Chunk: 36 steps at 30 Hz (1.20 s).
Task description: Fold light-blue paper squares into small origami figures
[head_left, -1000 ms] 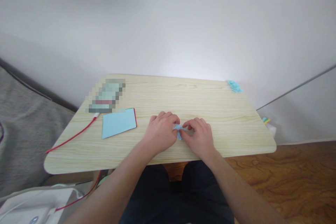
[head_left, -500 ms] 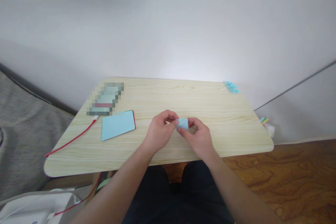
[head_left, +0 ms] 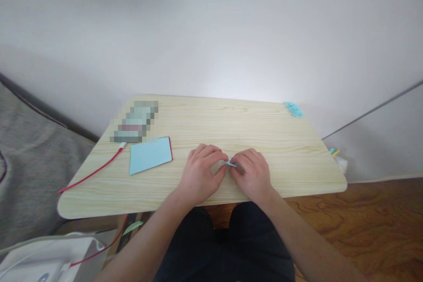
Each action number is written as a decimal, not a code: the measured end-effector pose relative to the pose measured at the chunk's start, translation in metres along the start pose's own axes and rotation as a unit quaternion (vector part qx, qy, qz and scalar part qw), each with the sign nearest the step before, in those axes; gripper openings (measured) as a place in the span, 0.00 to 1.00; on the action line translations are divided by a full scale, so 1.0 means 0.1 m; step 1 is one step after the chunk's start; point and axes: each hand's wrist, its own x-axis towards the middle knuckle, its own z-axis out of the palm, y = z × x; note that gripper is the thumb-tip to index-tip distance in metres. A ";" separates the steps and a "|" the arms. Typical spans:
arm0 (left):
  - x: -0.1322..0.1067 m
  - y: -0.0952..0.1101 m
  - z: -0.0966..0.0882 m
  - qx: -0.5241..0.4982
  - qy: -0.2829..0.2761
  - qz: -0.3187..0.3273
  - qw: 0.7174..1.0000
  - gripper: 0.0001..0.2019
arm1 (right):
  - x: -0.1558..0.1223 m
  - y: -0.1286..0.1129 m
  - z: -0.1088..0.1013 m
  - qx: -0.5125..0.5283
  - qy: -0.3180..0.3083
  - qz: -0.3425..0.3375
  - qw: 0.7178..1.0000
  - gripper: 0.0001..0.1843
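A small folded piece of light blue paper (head_left: 230, 163) is pinched between both hands, just above the table (head_left: 211, 123) near its front edge. My left hand (head_left: 203, 172) is closed on the paper's left end with thumb and fingertips. On the other end, my right hand (head_left: 251, 172) grips with its thumb and index finger. The paper is seen nearly edge-on, and the fingers hide much of it. To the left lies a stack of blue paper sheets (head_left: 151, 156) with a red edge showing on its right side.
A pixelated phone-like device (head_left: 135, 121) lies at the back left, with a red cable (head_left: 95, 174) running off the table's left edge. Several folded blue paper pieces (head_left: 294, 109) sit at the back right corner. A white wall (head_left: 211, 31) stands behind the table.
The folded paper has turned from showing its flat face to nearly edge-on and sits slightly lower. Both hands have rolled over it, with knuckles more upward. The view has shifted slightly.
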 end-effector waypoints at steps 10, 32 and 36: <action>-0.10 -0.17 0.00 0.034 -0.054 0.012 0.998 0.07 | -0.14 0.04 -0.04 0.038 -0.036 0.017 0.998 0.05; -0.07 -0.14 0.01 0.061 -0.043 -0.062 0.995 0.05 | 0.12 0.07 -0.14 -0.011 -0.128 0.065 0.990 0.09; -0.07 -0.12 0.02 0.070 -0.038 -0.069 0.994 0.08 | 0.16 0.08 -0.14 -0.010 -0.140 0.066 0.988 0.09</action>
